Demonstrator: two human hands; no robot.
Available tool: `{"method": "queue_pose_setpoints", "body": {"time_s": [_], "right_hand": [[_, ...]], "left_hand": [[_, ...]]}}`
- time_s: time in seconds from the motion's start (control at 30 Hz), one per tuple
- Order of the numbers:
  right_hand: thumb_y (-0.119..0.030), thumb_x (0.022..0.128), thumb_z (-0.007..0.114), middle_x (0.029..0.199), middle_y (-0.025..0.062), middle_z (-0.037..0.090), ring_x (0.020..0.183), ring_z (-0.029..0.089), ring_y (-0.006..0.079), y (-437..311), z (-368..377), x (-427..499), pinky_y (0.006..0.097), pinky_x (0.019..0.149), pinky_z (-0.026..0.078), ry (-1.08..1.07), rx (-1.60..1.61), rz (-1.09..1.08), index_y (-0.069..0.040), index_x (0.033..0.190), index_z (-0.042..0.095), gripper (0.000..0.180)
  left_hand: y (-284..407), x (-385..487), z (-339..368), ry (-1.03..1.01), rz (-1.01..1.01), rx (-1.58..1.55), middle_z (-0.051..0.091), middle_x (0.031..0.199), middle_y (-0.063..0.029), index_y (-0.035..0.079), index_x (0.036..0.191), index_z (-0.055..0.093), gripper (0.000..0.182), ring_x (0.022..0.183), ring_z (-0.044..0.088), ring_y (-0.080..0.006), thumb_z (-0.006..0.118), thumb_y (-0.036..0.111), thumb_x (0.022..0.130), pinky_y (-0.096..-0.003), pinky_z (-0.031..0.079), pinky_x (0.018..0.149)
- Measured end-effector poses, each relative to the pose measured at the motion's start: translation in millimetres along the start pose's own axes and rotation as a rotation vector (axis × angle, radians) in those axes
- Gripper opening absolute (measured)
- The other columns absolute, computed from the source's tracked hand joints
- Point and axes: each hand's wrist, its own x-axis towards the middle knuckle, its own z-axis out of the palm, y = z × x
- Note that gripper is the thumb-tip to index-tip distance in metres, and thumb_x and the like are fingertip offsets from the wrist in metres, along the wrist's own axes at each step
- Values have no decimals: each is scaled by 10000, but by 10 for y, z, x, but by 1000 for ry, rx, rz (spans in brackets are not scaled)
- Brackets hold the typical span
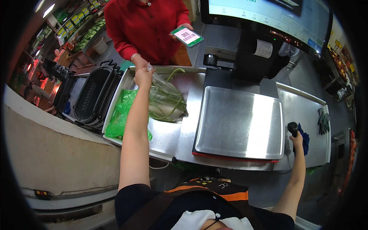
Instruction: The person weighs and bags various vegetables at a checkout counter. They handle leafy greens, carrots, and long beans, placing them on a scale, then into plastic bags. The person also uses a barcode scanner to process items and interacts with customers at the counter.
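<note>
At the counter's far left side, my left hand [143, 77] grips the gathered neck of a clear plastic bag [166, 100] with long green vegetables inside. The hand of a person in a red shirt [146, 31] meets mine at the bag's top. A green plastic bag [123, 109] lies crumpled beside it, partly behind my forearm. On the right, my right hand [297, 141] holds a black handheld barcode scanner [293, 128] by its handle, above a dark blue cloth [304, 139]. In the person's other hand is a phone [187, 36] showing a code on its screen.
A steel-topped weighing scale [238, 123] fills the middle of the counter [164, 138]. Behind it stand a large monitor [267, 20] and a receipt slip [263, 49]. Stacked black baskets [96, 93] are at left. Dark gloves [324, 121] lie at the right edge.
</note>
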Motion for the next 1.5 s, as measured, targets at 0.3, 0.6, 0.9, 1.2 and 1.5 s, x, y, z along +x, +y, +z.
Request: {"method": "queue_pose_setpoints", "body": {"time_s": [0.3,0.6,0.9,1.2,1.5], "right_hand": [[-279,714,739,1183,155,578,1123,533,348,-333,230,-75,453,917,427,78,-233,350,-98,1334,368,744],[-236,744,714,1157,189,573,1082,537,345,67,86,-343,399,933,418,403,-223,0,-15,1216,511,559],[-150,772,663,1145,182,587,1079,549,295,206,-15,-935,358,944,402,442,128,34,34,1157,551,441],[-90,838,549,1142,154,584,1049,557,275,414,329,-2175,345,918,415,691,186,211,25,1145,551,328],[-86,871,532,1099,141,569,999,561,224,-481,1197,-2623,315,883,439,541,496,190,24,1170,500,320]], "left_hand": [[51,96,-219,-104,32,139,679,790,-137,115,796,733,369,757,663,-301,731,450,642,-416,526,712],[128,284,-54,-184,176,24,669,720,-127,97,762,715,375,697,662,-278,702,463,678,-405,517,646],[-231,706,-273,-217,69,-455,660,675,-101,44,717,684,321,619,632,-178,767,353,681,-328,491,590],[-2292,-193,-392,-124,-84,-100,650,897,-154,63,986,641,418,858,613,-333,628,429,786,-435,473,764],[-2709,-1878,95,-724,-69,192,397,1327,-173,127,1352,389,810,1222,395,-376,666,545,716,-495,386,959]]}}
